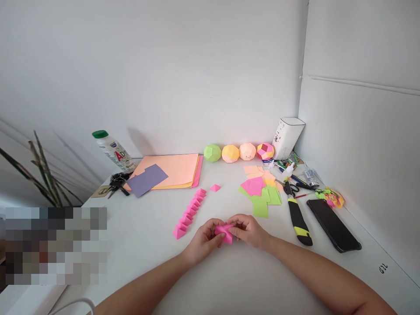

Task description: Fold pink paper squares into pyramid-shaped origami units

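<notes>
A small folded piece of pink paper [226, 236] is pinched between both hands, just above the near middle of the white table. My left hand [207, 238] grips its left side, thumb on top. On the right side, my right hand [247, 229] holds the paper between thumb and fingers, which partly hide it. To the left runs a slanting row of several folded pink paper pieces [188, 214], lined up closely. One more pink folded piece [215, 187] lies apart, near the row's far end.
Coloured paper sheets [170, 168] with a purple piece [147, 179] lie back left, beside a white bottle [113, 151]. Paper balls [230, 153] line the wall. At right are loose paper squares [260, 205], a utility knife [299, 218], scissors [290, 189] and a phone [334, 225].
</notes>
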Available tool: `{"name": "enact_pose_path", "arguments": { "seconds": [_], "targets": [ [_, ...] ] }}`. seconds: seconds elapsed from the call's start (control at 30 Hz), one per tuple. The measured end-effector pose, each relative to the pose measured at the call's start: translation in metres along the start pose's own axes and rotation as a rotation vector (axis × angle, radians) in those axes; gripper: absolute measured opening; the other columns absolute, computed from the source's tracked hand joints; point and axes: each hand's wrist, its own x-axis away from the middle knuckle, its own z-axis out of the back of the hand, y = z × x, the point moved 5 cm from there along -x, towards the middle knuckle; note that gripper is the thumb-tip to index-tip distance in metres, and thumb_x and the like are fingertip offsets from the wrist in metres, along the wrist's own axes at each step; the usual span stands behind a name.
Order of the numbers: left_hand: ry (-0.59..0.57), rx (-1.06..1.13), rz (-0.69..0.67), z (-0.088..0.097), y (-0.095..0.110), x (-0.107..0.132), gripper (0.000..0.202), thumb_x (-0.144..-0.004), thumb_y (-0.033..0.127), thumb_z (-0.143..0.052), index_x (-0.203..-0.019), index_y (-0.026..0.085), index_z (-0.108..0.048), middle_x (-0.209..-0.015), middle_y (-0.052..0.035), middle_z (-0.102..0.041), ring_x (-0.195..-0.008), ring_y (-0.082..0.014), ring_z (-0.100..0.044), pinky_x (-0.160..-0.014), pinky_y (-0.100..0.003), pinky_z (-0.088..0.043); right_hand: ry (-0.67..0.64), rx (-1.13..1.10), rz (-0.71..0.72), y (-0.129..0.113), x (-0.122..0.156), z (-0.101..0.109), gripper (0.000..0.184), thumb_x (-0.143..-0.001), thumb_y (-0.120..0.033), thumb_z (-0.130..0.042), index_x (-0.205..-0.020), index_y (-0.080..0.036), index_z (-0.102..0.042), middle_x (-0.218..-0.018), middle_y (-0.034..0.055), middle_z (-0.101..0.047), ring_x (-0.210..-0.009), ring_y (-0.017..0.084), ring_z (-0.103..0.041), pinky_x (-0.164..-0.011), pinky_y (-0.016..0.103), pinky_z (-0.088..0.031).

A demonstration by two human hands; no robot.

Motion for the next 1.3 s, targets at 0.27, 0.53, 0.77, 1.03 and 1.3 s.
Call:
{"name": "enact_pose_path", "arguments": {
  "seconds": [0.27, 0.53, 0.77, 1.03, 1.3],
  "targets": [
    [0.008, 0.007, -0.006, 0.0, -0.004, -0.002, 0.03, -0.079, 0.042, -0.062, -0.096, 0.019, -0.053, -0.078, -0.0034, -0.068, -0.071, -0.0164, -0.062, -0.063, -0.028, -0.048, 0.03, 0.104, 0.058, -0.008, 0.002, -0.004, 0.019, -0.081, -0.028, -0.059, -0.093, -0.015, -0.066, -0.074, 0.003, -0.064, -0.055, 0.011, -0.054, -0.052, 0.024, -0.044],
    [0.032, -0.016, -0.032, 0.005, -0.01, -0.003, 0.024, -0.081, 0.036, -0.06, -0.098, 0.019, -0.056, -0.071, 0.0013, -0.061, -0.063, -0.0129, -0.059, -0.062, -0.027, -0.048, 0.011, 0.191, 0.162, -0.014, 0.006, -0.008, 0.018, -0.081, -0.024, -0.056, -0.095, -0.016, -0.066, -0.071, 0.0026, -0.065, -0.055, 0.011, -0.053, -0.051, 0.022, -0.043],
    [0.069, -0.102, -0.204, 0.003, 0.003, -0.004, 0.016, -0.081, 0.034, -0.06, -0.082, 0.018, -0.058, -0.093, -0.0042, -0.054, -0.063, -0.0119, -0.057, -0.058, -0.028, -0.049, 0.024, 0.28, 0.249, -0.016, 0.006, -0.011, 0.014, -0.081, -0.021, -0.054, -0.087, -0.016, -0.066, -0.067, 0.0008, -0.062, -0.052, 0.009, -0.047, -0.048, 0.021, -0.039],
    [0.05, -0.289, -0.182, 0.004, 0.007, -0.001, 0.024, -0.086, 0.033, -0.053, -0.076, 0.016, -0.066, -0.059, 0.0011, -0.052, -0.05, -0.0106, -0.046, -0.05, -0.024, -0.04, 0.04, 0.266, 0.175, -0.011, 0.005, -0.009, 0.01, -0.082, -0.024, -0.054, -0.083, -0.016, -0.061, -0.054, -0.0025, -0.055, -0.046, 0.009, -0.047, -0.045, 0.021, -0.037],
    [0.042, -0.244, -0.244, 0.006, 0.007, -0.002, 0.023, -0.086, 0.031, -0.055, -0.076, 0.017, -0.071, -0.052, -0.0001, -0.053, -0.059, -0.0146, -0.051, -0.058, -0.026, -0.044, 0.022, 0.259, 0.1, -0.008, 0.004, -0.008, 0.016, -0.083, -0.032, -0.057, -0.08, -0.017, -0.061, -0.06, -0.0001, -0.06, -0.048, 0.01, -0.051, -0.048, 0.023, -0.042]
  ]
}}
